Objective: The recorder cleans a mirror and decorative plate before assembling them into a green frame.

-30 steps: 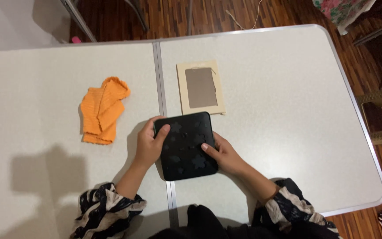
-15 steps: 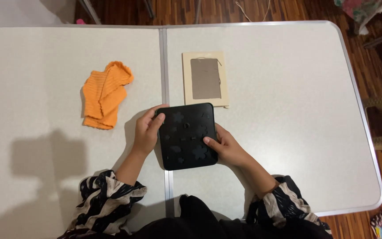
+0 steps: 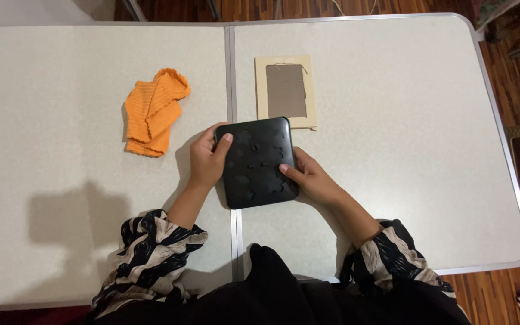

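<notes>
Head camera: I see the left hand (image 3: 207, 161) and right hand (image 3: 308, 179) gripping opposite edges of a black square tray (image 3: 256, 162) with shaped cutouts, on the white folding table (image 3: 392, 150), between a crumpled orange cloth (image 3: 153, 111) and a wooden picture frame (image 3: 286, 91).

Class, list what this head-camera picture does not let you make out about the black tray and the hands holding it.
- Underside of the black tray: faces the table.
- Left hand and right hand: fingers beneath the tray are covered by it.
- Exact shapes of the tray's cut-outs: too dark.
- Beige frame: near edge meets the tray; overlap unclear.
</notes>
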